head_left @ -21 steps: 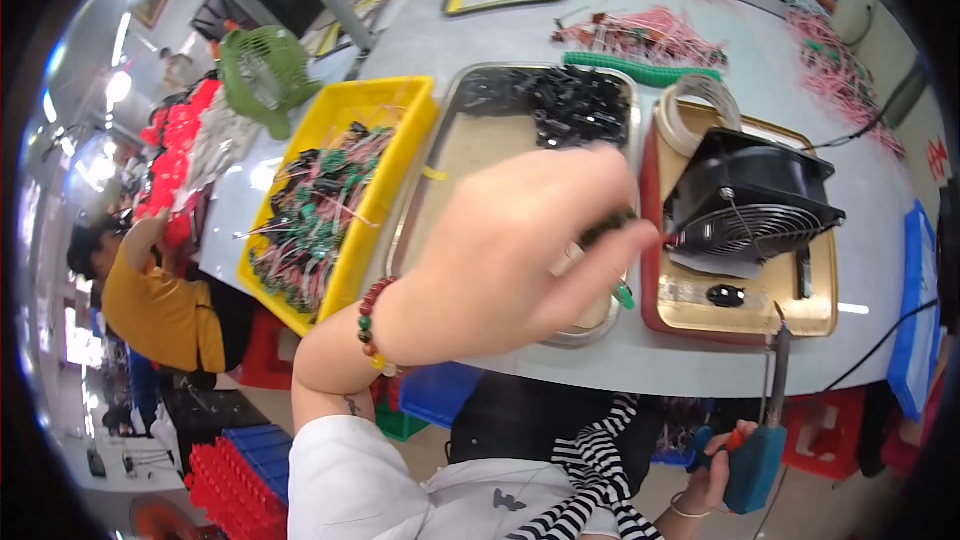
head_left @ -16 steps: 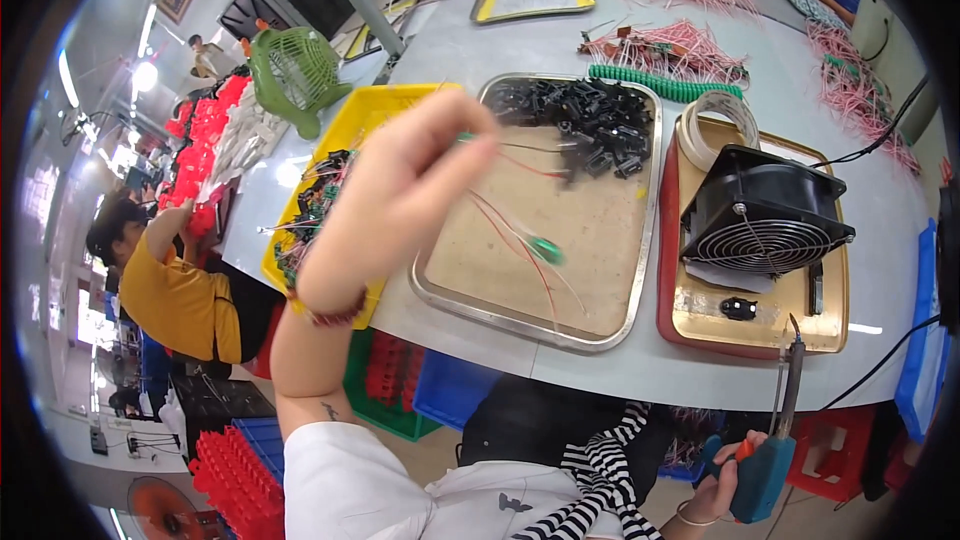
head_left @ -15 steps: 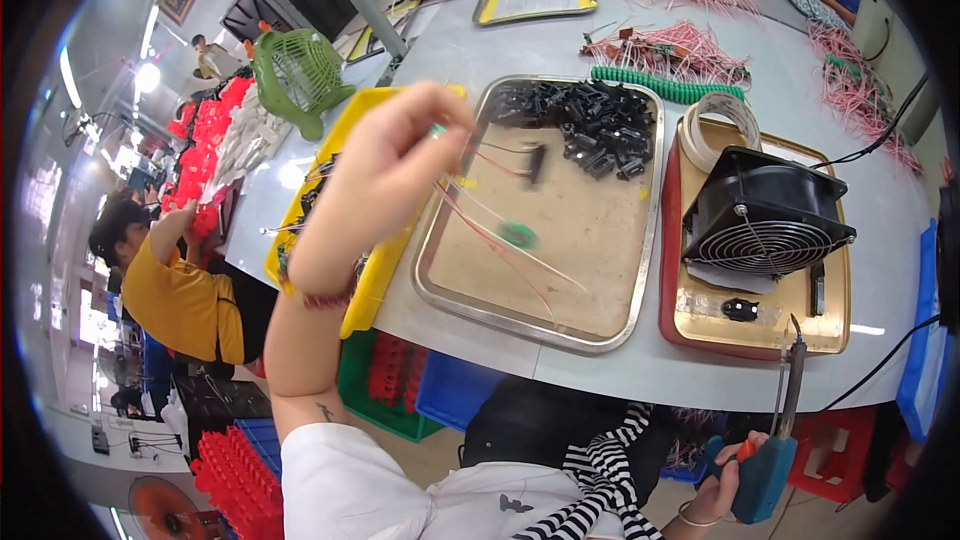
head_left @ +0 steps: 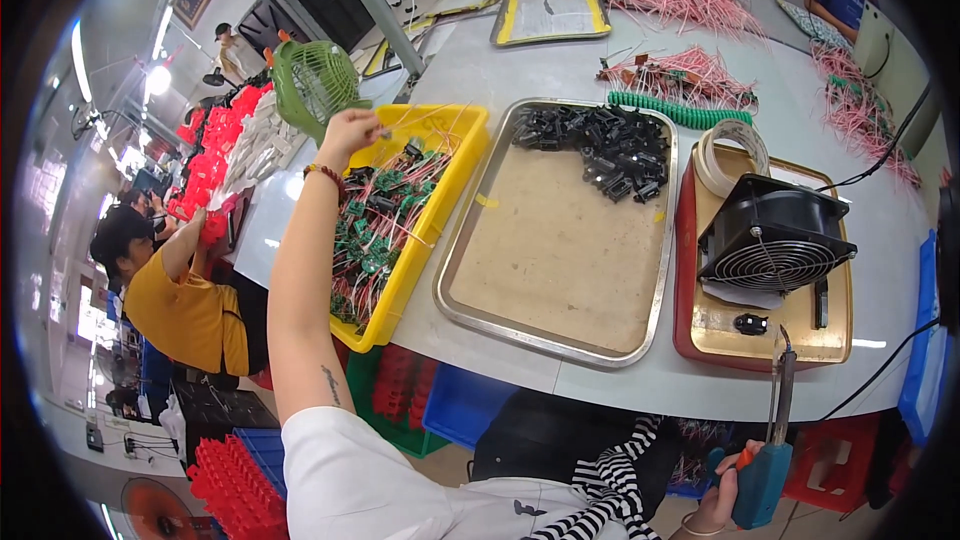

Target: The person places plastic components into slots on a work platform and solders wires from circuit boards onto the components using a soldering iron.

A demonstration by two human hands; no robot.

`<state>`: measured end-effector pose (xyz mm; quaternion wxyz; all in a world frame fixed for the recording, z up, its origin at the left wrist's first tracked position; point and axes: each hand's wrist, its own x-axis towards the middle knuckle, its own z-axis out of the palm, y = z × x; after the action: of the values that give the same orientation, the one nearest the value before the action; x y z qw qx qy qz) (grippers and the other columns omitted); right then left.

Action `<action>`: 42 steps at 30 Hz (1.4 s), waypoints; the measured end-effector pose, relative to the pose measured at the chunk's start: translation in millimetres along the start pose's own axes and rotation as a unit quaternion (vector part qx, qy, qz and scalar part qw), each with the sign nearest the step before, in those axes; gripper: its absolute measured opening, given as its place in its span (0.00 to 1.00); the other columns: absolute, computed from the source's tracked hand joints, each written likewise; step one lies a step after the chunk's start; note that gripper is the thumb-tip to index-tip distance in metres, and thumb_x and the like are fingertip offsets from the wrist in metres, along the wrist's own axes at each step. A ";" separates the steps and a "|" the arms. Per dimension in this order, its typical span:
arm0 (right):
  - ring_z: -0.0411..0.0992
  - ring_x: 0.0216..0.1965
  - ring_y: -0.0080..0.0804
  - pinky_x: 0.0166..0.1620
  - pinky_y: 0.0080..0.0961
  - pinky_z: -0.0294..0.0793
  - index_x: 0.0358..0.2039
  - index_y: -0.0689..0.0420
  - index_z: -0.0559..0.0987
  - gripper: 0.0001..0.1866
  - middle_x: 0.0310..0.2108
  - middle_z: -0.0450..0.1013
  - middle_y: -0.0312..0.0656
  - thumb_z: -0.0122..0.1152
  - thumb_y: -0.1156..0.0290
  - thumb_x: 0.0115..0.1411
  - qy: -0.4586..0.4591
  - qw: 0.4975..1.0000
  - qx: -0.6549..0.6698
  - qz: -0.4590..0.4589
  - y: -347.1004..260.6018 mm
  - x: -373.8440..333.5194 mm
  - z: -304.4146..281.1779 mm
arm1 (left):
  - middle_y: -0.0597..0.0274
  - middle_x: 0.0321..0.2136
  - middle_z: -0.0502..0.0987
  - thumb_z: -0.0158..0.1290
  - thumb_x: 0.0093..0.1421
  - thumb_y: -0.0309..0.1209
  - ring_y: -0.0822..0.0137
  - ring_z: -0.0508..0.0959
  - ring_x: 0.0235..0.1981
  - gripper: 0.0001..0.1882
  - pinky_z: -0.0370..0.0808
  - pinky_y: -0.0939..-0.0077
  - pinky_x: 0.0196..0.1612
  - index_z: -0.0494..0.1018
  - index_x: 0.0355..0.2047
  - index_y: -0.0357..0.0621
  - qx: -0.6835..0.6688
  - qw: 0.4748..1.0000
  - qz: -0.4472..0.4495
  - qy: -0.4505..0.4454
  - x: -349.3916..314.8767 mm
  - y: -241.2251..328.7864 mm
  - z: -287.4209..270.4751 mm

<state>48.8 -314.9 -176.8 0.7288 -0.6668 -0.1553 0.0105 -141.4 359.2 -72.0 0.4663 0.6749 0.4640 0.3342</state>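
Observation:
My left hand (head_left: 352, 134) is over the far end of a yellow bin (head_left: 428, 235), its fingers pinched on thin pale wires. What hangs from the wires is too small to make out. Wired green circuit boards (head_left: 375, 250) with pink and white leads fill the bin. At the lower right, my right hand (head_left: 714, 502) grips a teal soldering gun (head_left: 766, 483), its tip pointing up beside the front edge of a gold-and-red tin (head_left: 715, 318). A small black part (head_left: 750, 324) lies on that tin. Between my hands stands a metal tray (head_left: 550, 280) with black plastic housings (head_left: 615, 155) heaped at its far end.
A black fan (head_left: 775, 230) and a tape roll (head_left: 708, 165) sit on the tin. Behind the tray are a green coil (head_left: 680, 113) and bundles of pink wires (head_left: 690, 75). A green fan (head_left: 312, 90) stands past the bin. Co-workers sit at left and far right.
My left hand has moved left from above the tray to the yellow bin, taking the wires and the black and green pieces out of the tray area. My right hand keeps the soldering gun nearly still.

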 end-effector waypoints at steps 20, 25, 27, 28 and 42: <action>0.68 0.47 0.35 0.43 0.23 0.71 0.54 0.62 0.65 0.28 0.49 0.68 0.46 0.52 0.90 0.51 -0.064 0.996 0.058 -0.033 3.0 -1.2 -3.0 | 0.64 0.22 0.77 0.57 0.49 0.27 0.77 0.72 0.18 0.11 0.67 0.85 0.20 0.74 0.32 0.36 0.073 0.994 0.013 0.080 29.5 -17.1 -16.0; 0.68 0.47 0.35 0.44 0.23 0.71 0.54 0.62 0.65 0.27 0.49 0.68 0.46 0.51 0.89 0.52 -0.069 0.997 0.004 -0.045 9.6 -0.9 -8.9 | 0.66 0.17 0.75 0.59 0.45 0.35 0.76 0.69 0.14 0.11 0.61 0.81 0.15 0.76 0.19 0.40 0.257 0.961 -0.039 -0.099 14.0 -40.7 -31.8; 0.68 0.47 0.34 0.44 0.23 0.71 0.54 0.62 0.65 0.27 0.49 0.68 0.46 0.50 0.89 0.53 -0.083 0.994 -0.016 -0.073 9.6 -0.2 -9.1 | 0.64 0.18 0.76 0.59 0.46 0.34 0.76 0.70 0.15 0.10 0.63 0.81 0.17 0.76 0.19 0.40 0.302 0.948 -0.023 -0.100 6.0 -28.5 -30.9; 0.68 0.47 0.34 0.44 0.23 0.70 0.54 0.62 0.64 0.26 0.50 0.68 0.46 0.50 0.89 0.53 -0.086 0.994 -0.004 -0.062 11.0 0.1 -9.6 | 0.63 0.19 0.77 0.59 0.47 0.34 0.75 0.71 0.16 0.10 0.65 0.82 0.19 0.76 0.20 0.39 0.346 0.933 -0.006 -0.102 1.4 -20.9 -27.9; 0.65 0.27 0.24 0.31 0.19 0.64 0.48 0.65 0.66 0.28 0.41 0.66 0.43 0.57 0.65 0.47 -0.006 0.997 -0.033 0.063 22.4 -9.4 -18.4 | 0.47 0.26 0.78 0.60 0.42 0.46 0.52 0.78 0.31 0.22 0.74 0.62 0.37 0.78 0.26 0.38 0.579 0.815 -0.012 0.017 -24.3 3.7 -25.8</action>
<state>48.5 -332.2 -201.8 0.7035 -0.6987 -0.1175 0.0551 -171.4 344.2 -60.2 -0.0145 0.8087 0.5880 0.0094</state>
